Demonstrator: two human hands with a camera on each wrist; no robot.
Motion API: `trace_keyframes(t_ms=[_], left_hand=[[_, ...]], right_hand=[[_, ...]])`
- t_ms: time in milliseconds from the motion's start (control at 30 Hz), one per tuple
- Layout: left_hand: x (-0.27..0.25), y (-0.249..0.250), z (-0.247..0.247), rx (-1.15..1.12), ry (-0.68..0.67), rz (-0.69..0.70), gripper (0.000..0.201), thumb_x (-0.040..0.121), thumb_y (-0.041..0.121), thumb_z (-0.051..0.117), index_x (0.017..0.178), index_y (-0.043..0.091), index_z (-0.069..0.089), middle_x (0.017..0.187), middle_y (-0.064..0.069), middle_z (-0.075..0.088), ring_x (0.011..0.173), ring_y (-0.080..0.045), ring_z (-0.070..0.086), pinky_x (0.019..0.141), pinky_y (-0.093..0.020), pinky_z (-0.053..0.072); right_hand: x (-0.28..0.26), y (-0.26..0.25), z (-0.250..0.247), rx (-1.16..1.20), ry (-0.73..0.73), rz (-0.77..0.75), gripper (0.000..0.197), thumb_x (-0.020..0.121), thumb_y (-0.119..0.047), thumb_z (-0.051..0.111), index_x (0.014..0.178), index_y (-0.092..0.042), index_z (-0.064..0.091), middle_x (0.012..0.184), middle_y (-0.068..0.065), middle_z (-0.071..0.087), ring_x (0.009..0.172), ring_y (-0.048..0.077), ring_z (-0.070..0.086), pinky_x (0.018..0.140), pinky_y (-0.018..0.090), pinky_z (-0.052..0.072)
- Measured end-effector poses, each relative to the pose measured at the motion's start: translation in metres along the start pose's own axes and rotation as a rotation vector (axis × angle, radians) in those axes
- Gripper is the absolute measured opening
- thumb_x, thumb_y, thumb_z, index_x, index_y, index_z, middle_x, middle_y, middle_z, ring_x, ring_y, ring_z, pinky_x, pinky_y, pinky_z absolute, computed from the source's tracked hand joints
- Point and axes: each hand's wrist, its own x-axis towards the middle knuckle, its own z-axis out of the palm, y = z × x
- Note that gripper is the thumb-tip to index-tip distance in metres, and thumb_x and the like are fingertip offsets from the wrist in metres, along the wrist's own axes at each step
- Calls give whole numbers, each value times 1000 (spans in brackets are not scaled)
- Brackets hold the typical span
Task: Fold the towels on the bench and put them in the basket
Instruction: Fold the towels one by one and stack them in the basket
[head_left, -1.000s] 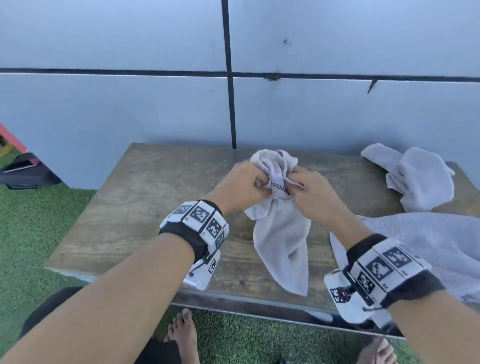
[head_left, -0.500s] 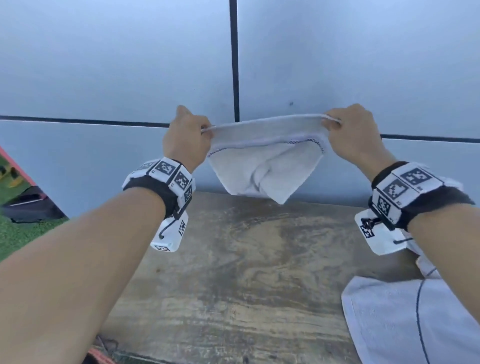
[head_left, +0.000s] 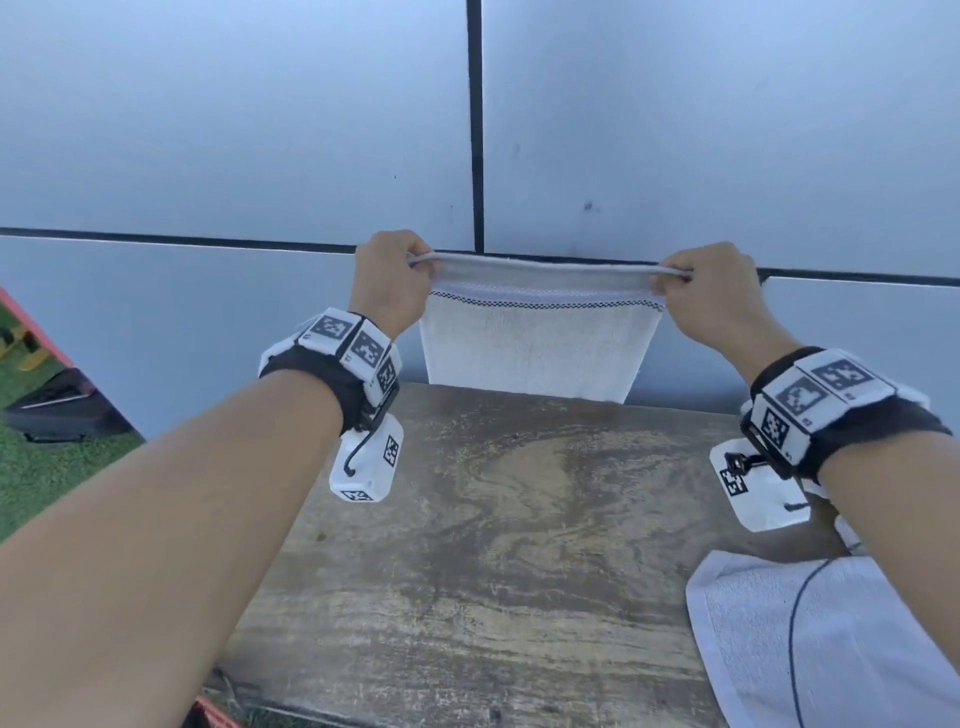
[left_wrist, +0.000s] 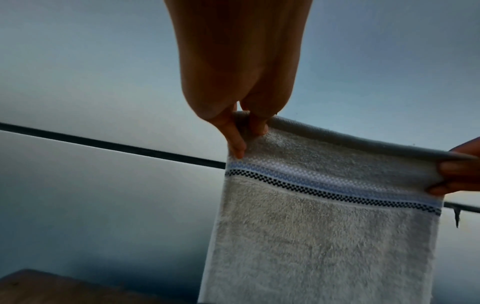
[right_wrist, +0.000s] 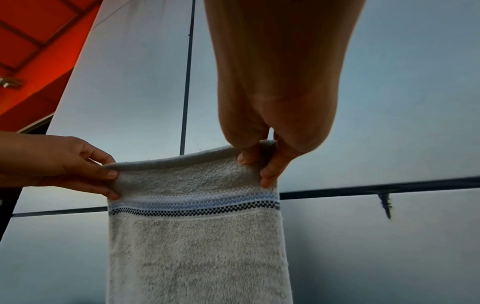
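Note:
A small white towel (head_left: 535, 345) with a blue and black checked band hangs flat in the air over the far edge of the wooden bench (head_left: 493, 545). My left hand (head_left: 397, 283) pinches its top left corner and my right hand (head_left: 709, 291) pinches its top right corner, so the top hem is stretched taut between them. The left wrist view shows the towel (left_wrist: 311, 236) hanging below my left hand's fingers (left_wrist: 255, 125). Seen from the right wrist, the towel (right_wrist: 194, 246) hangs between my right hand (right_wrist: 262, 164) and my left hand (right_wrist: 106, 176). The basket is not in view.
Another white towel (head_left: 831, 639) lies spread on the bench's near right corner, with a thin dark cable across it. A grey panelled wall (head_left: 234, 130) rises right behind the bench. Green turf (head_left: 31, 467) and a dark object (head_left: 62, 405) lie to the left.
A second ago both hands held the towel bunched over the bench. They have lifted it and drawn apart, and the towel now hangs flat instead of crumpled.

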Motion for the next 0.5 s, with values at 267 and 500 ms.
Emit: trace_keyframes(t_ms=[267,500], left_hand=[[-80,-46,5,179,-237,-87,16,88,-1,59,79,1,72,65,-6,58,55,-16,48,46,-19,35],[-191,-108,18,264,-416,-152,23,88,1,60,69,11,69,59,-1,52,58,-20,46,56,-25,32]], right_hand=[[-84,27,19,-49,-234,64,20,89,2,58,83,-7,74,70,8,64,55,9,48,49,20,34],[-197,59,54,46,-273,161,17,87,0,67,94,-7,80,89,13,76,76,25,64,68,28,43]])
